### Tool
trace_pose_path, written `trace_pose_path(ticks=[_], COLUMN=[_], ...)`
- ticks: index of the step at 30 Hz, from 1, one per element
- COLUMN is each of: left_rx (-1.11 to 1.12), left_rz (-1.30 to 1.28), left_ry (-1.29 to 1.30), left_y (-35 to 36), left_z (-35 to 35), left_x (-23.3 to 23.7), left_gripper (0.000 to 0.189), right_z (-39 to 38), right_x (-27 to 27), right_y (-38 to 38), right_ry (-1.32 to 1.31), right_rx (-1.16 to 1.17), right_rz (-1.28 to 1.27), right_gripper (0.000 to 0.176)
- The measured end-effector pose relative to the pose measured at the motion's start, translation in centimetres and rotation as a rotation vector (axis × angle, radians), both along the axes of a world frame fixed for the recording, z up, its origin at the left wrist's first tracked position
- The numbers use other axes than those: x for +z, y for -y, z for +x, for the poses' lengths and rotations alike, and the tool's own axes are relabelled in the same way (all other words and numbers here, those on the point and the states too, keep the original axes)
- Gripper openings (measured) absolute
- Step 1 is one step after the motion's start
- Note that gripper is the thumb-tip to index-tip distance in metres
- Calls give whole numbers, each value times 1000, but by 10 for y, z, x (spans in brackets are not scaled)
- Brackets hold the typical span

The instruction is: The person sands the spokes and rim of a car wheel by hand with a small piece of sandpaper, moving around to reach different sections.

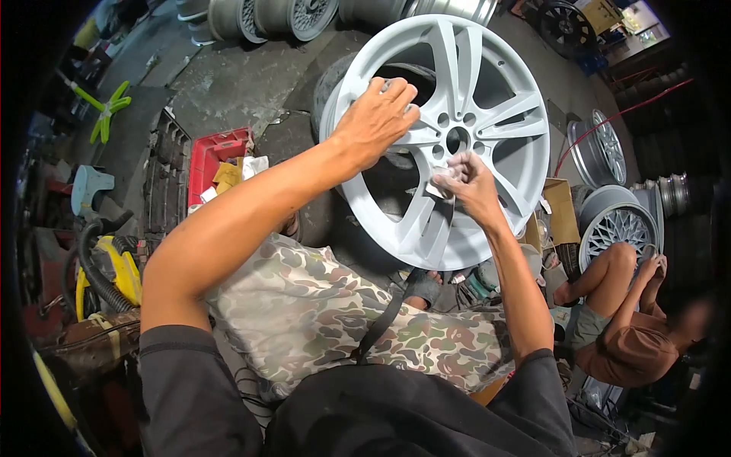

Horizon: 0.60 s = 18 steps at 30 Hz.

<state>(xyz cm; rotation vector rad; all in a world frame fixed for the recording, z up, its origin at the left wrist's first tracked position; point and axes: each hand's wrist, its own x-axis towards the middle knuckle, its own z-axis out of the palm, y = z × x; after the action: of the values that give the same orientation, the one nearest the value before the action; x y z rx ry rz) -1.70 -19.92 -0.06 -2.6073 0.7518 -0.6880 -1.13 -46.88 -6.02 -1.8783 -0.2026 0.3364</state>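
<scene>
A large light-grey wheel rim (415, 228) with paired spokes lies face up in front of me. My left hand (381, 114) is over the rim's left side, above a gap between spokes, its fingers curled; whether anything is in them is hidden. Just below the centre hole, my right hand (468, 183) pinches a small whitish piece of sheet (439, 188) against a spoke. Pale dust covers the fingertips of my right hand.
A red crate (215, 156) stands left of the rim, near a yellow machine (114, 266) with a black hose. More rims (620, 228) stand at the right and along the top. A person in a brown shirt (632, 346) sits at the lower right.
</scene>
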Motion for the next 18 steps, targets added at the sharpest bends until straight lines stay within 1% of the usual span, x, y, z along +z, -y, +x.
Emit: trace_pose_path(ticks=[2, 3, 4, 6, 7, 8, 10, 11, 12, 14, 15, 16, 18], left_rx=[-59, -56, -53, -73, -95, -80, 25, 44, 54, 102, 89, 91, 165], left_rz=[-174, -244, -239, -454, -508, -508, -560, -608, -610, -633, -637, -638, -654], left_ry=[-45, -41, -47, 6, 92, 93, 108, 104, 102, 68, 83, 83, -143], left_y=[7, 11, 10, 2, -7, -17, -38, -48, -57, -69, -71, -70, -68], left_z=[4, 7, 8, 9, 8, 7, 2, 1, 1, 3, 2, 0, -4], left_x=[5, 10, 17, 32, 37, 42, 46, 47, 45, 41, 41, 43, 50], left_gripper=[44, 43, 43, 39, 35, 35, 33, 33, 33, 32, 32, 32, 33], right_z=[6, 10, 18, 35, 32, 32, 35, 41, 46, 56, 57, 47, 27], right_x=[-4, -4, -12, -31, -17, -5, 3, -1, 2, 12, 12, 18, 41], right_y=[-24, -32, -34, -35, -34, -32, -30, -28, -34, -51, -63, -79, -112], right_ry=[194, 250, 245, 798, 642, 571, 331, 368, 366, 910, 1096, 1096, 1257], right_rx=[46, 71, 73, 101, 101, 100, 93, 160, 170, 436, 524, 526, 593], right_rz=[-44, -152, -146, -434, -431, -584, -570, -598, -599, -537, -556, -556, -515], right_gripper=[30, 28, 28, 32, 38, 42, 46, 41, 41, 34, 29, 29, 28])
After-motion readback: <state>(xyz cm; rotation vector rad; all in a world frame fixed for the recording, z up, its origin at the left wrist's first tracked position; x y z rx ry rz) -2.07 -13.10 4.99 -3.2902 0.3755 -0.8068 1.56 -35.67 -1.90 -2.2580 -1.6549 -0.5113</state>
